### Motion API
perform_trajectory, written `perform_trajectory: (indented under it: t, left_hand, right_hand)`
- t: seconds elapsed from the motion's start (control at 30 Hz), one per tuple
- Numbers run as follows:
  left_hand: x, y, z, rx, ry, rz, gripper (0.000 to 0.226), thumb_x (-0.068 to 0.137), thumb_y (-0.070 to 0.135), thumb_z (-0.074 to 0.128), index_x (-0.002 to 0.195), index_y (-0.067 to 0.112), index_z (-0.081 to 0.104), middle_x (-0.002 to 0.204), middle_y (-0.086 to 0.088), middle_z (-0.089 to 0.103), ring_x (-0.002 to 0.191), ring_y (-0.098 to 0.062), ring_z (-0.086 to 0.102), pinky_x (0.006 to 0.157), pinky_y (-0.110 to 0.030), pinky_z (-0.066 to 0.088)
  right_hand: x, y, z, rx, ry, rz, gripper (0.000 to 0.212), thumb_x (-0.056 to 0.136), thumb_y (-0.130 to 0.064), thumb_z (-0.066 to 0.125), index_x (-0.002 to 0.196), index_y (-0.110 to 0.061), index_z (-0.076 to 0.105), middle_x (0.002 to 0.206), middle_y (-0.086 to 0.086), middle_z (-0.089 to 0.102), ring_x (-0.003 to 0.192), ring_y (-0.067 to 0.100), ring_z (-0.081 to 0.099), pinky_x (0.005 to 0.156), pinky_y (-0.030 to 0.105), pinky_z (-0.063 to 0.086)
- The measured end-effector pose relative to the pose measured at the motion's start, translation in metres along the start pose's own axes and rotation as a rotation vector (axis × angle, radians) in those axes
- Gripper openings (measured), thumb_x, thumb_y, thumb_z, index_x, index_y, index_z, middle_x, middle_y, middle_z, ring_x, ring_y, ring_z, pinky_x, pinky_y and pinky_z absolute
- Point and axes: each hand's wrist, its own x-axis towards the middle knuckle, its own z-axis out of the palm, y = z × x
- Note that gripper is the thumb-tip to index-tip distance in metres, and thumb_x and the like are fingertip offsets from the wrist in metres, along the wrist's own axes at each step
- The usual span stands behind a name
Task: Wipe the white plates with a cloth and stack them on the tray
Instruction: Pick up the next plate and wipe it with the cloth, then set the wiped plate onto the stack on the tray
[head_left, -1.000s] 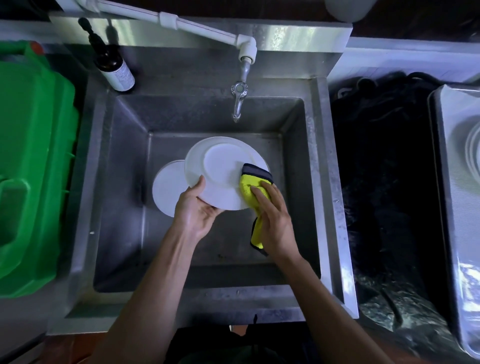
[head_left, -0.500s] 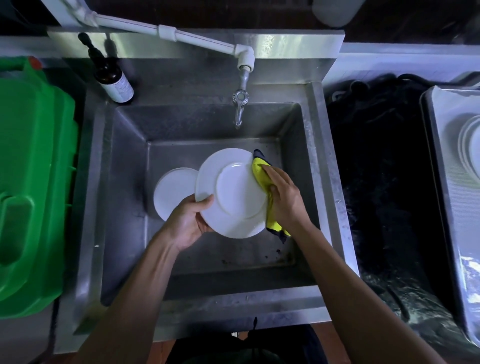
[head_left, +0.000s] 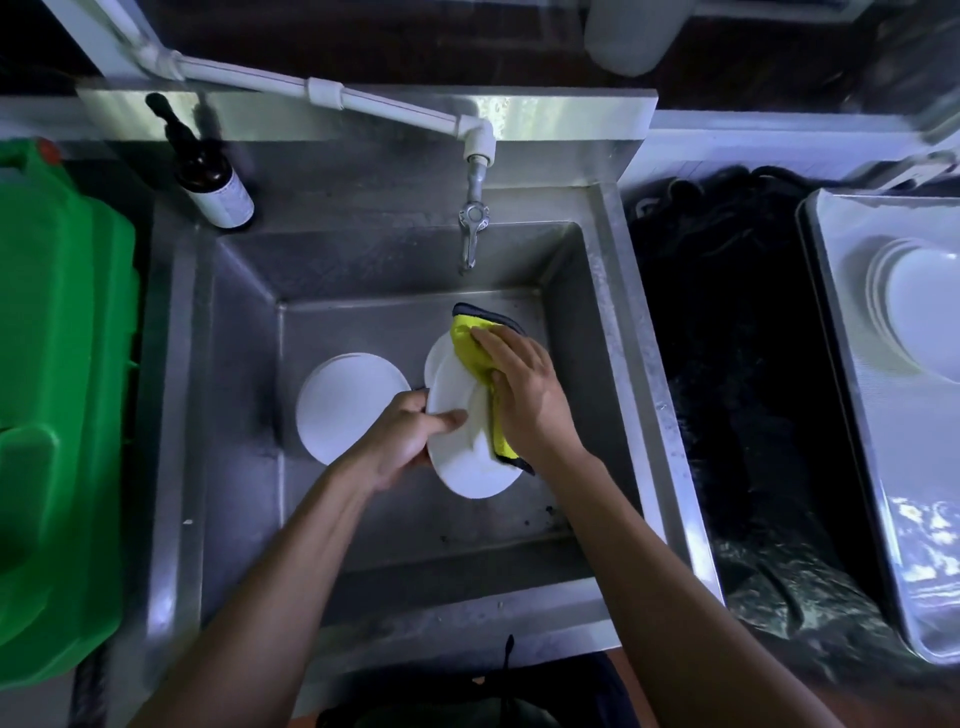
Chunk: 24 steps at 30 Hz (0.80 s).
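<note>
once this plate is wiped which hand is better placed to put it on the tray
Probably the left hand: it already grips the plate by its rim. The tray lies to the right, so it must cross over, but the right hand is busy pressing the cloth.

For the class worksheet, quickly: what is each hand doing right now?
Left hand: grips the white plate by its edge, fingers curled round it.
Right hand: presses the yellow cloth against the plate.
</note>
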Motion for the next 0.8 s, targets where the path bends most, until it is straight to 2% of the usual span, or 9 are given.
perform_trajectory:
  t: [0.13,0.27,0.37,0.43,0.5,0.57,0.63,0.73,0.8]
  left_hand:
    - [0.005,0.012,0.004,0.093,0.0,0.057,0.021,0.094,0.015,0.069,0.114,0.008,0.07,0.108,-0.011,0.077,0.101,-0.033,0.073,0.078,-0.043,0.058]
    - [0.007,0.021,0.011,0.196,0.025,0.085,0.014,0.097,0.015,0.066,0.11,0.012,0.071,0.105,-0.009,0.078,0.101,-0.033,0.073,0.088,-0.05,0.058]
    - [0.006,0.025,0.022,0.297,0.064,0.135,0.011,0.096,0.021,0.067,0.104,0.018,0.074,0.102,-0.007,0.078,0.1,-0.033,0.072,0.09,-0.055,0.057]
    - [0.005,0.032,0.034,0.388,0.094,0.178,0.015,0.091,0.032,0.064,0.098,0.022,0.074,0.096,-0.004,0.077,0.095,-0.03,0.072,0.085,-0.054,0.057]
    - [0.005,0.04,0.047,0.496,0.113,0.224,0.021,0.087,0.041,0.059,0.093,0.025,0.071,0.088,-0.001,0.076,0.086,-0.027,0.071,0.077,-0.047,0.057]
    - [0.007,0.046,0.061,0.648,0.131,0.3,0.016,0.089,0.04,0.054,0.083,0.028,0.064,0.073,0.005,0.066,0.069,-0.02,0.062,0.064,-0.036,0.048]
    - [0.012,0.051,0.078,0.783,0.18,0.368,0.025,0.096,0.034,0.055,0.071,0.028,0.054,0.063,0.007,0.053,0.058,-0.013,0.05,0.057,-0.033,0.036]
    - [0.017,0.061,0.107,0.955,0.25,0.438,0.038,0.102,0.031,0.054,0.067,0.029,0.04,0.061,0.005,0.046,0.057,-0.016,0.047,0.052,-0.035,0.029]
    - [0.021,0.066,0.129,1.084,0.254,0.477,0.028,0.104,0.032,0.051,0.076,0.028,0.051,0.065,0.004,0.051,0.066,-0.026,0.056,0.055,-0.036,0.031]
  right_hand:
    - [-0.005,-0.005,-0.002,0.01,-0.004,-0.033,0.049,0.097,-0.006,0.044,0.143,-0.017,0.054,0.147,0.008,0.051,0.129,0.033,0.044,0.113,0.044,0.036]
    - [-0.009,-0.004,-0.014,0.091,0.045,0.008,0.052,0.094,0.0,0.046,0.141,-0.017,0.056,0.146,0.006,0.053,0.127,0.031,0.048,0.11,0.034,0.037]
    - [-0.011,0.005,-0.033,0.116,0.107,0.051,0.048,0.096,0.002,0.047,0.14,-0.014,0.057,0.144,0.008,0.054,0.128,0.031,0.051,0.11,0.041,0.042]
    - [-0.013,0.013,-0.049,0.106,0.159,0.051,0.044,0.098,0.004,0.046,0.138,-0.009,0.059,0.14,0.01,0.057,0.125,0.031,0.054,0.105,0.046,0.045]
    - [-0.015,0.023,-0.068,0.083,0.207,0.026,0.044,0.096,0.005,0.044,0.135,-0.006,0.06,0.134,0.011,0.061,0.117,0.033,0.059,0.097,0.049,0.049]
    - [-0.018,0.035,-0.088,0.05,0.242,0.035,0.048,0.091,0.006,0.043,0.133,-0.006,0.062,0.128,0.01,0.063,0.107,0.034,0.061,0.09,0.05,0.051]
    - [-0.021,0.049,-0.108,0.038,0.285,0.061,0.051,0.088,0.009,0.042,0.131,-0.005,0.063,0.123,0.009,0.065,0.1,0.033,0.062,0.085,0.049,0.052]
    - [-0.029,0.069,-0.138,0.014,0.359,0.088,0.052,0.085,0.014,0.042,0.128,-0.004,0.064,0.12,0.009,0.066,0.099,0.033,0.063,0.084,0.048,0.052]
    - [-0.037,0.083,-0.159,0.001,0.402,0.094,0.053,0.084,0.016,0.042,0.128,-0.003,0.065,0.123,0.011,0.066,0.102,0.034,0.063,0.086,0.047,0.053]
